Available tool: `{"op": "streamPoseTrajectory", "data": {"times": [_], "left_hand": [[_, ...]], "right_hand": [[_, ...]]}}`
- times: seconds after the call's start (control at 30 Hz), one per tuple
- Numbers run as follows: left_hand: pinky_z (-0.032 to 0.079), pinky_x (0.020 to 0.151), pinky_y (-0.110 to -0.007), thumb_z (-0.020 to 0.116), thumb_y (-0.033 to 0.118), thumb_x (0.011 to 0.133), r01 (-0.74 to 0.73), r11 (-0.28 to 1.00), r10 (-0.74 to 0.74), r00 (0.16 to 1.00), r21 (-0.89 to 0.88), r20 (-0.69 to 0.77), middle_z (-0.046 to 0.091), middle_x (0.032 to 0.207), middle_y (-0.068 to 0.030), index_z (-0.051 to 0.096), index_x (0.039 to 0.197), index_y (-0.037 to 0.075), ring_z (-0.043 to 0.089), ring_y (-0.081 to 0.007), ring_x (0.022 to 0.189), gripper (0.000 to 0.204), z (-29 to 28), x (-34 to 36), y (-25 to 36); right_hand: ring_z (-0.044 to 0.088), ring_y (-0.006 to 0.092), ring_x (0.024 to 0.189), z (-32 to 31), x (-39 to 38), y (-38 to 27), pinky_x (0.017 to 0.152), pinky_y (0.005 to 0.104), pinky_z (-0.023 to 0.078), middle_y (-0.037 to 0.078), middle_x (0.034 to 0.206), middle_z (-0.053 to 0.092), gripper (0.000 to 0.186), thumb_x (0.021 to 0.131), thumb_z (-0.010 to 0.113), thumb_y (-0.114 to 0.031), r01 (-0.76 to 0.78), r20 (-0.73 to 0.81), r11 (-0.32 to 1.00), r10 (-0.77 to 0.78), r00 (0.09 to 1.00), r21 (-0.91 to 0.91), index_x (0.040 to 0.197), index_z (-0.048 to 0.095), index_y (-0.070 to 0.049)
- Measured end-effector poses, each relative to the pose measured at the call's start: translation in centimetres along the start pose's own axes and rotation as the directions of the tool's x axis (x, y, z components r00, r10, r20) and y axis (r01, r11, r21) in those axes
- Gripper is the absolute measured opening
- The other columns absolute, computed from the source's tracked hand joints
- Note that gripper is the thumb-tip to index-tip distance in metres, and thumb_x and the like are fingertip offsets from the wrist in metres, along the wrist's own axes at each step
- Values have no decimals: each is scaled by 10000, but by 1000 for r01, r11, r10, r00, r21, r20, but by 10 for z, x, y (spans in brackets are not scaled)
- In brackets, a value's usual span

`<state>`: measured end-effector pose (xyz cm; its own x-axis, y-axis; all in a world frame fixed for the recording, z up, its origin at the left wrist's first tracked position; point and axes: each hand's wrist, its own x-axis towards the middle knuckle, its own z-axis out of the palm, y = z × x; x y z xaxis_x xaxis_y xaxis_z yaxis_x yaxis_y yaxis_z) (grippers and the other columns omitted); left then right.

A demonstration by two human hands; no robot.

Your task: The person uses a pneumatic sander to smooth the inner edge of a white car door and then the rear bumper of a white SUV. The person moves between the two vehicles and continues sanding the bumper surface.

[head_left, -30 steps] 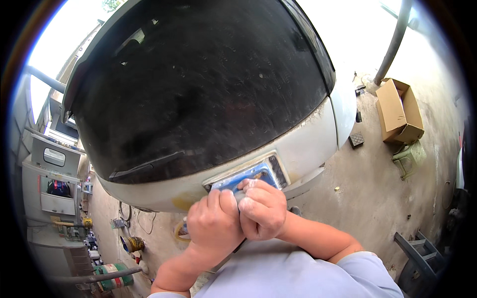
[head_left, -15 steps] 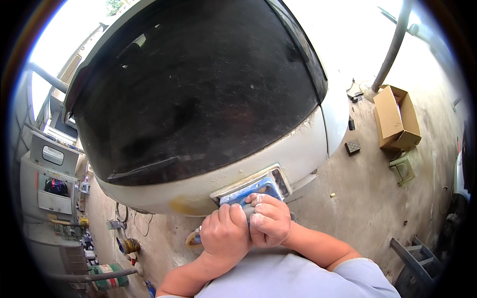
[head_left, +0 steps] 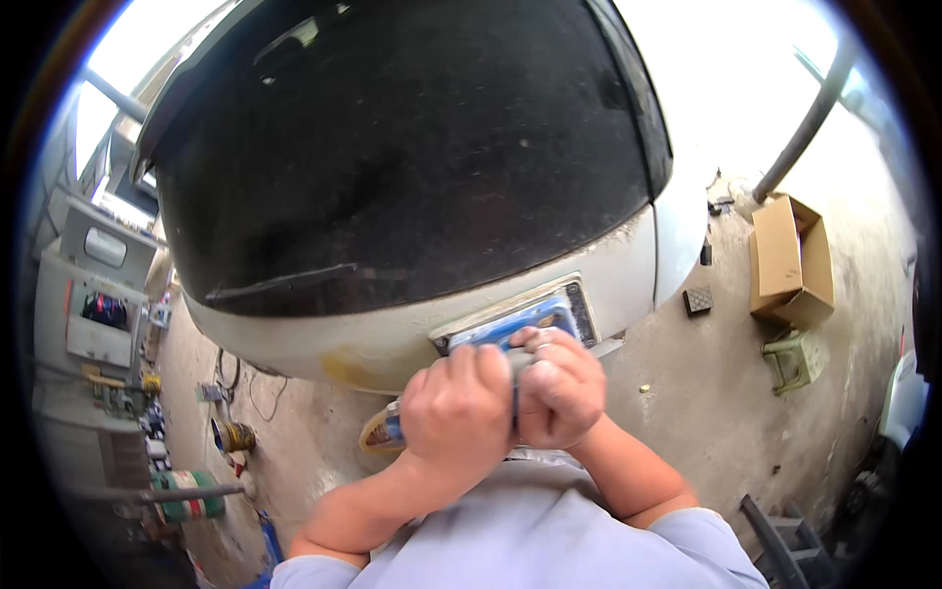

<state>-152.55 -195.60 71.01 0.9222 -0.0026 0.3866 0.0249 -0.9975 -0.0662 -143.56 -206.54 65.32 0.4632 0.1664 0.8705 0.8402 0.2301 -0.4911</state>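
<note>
Both hands work at a car's rear: the left hand (head_left: 459,410) closes around a tool (head_left: 385,432), its yellow-and-blue end poking out, while the right hand (head_left: 561,387) curls tight beside it, contents hidden. Just beyond sits the blue plate (head_left: 520,322) in the tailgate (head_left: 392,344) recess. Further off, a cardboard box (head_left: 790,260) stands on the concrete floor (head_left: 706,412).

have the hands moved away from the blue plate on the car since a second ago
No. Left hand and right hand stay clasped together just below the blue plate on the car's rear, as before.
</note>
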Motion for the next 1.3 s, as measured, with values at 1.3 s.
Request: {"op": "streamPoseTrajectory", "data": {"times": [1.3], "left_hand": [[371, 578, -352, 607, 207, 821, -128, 987, 93, 949, -101, -301, 487, 712, -41, 573, 839, 80, 486, -188, 594, 133, 24, -134, -185]], "right_hand": [[541, 315, 1009, 219, -127, -49, 866, 548, 552, 155, 1075, 553, 143, 1082, 404, -140, -114, -306, 962, 34, 952, -248, 1085, 472, -14]]}}
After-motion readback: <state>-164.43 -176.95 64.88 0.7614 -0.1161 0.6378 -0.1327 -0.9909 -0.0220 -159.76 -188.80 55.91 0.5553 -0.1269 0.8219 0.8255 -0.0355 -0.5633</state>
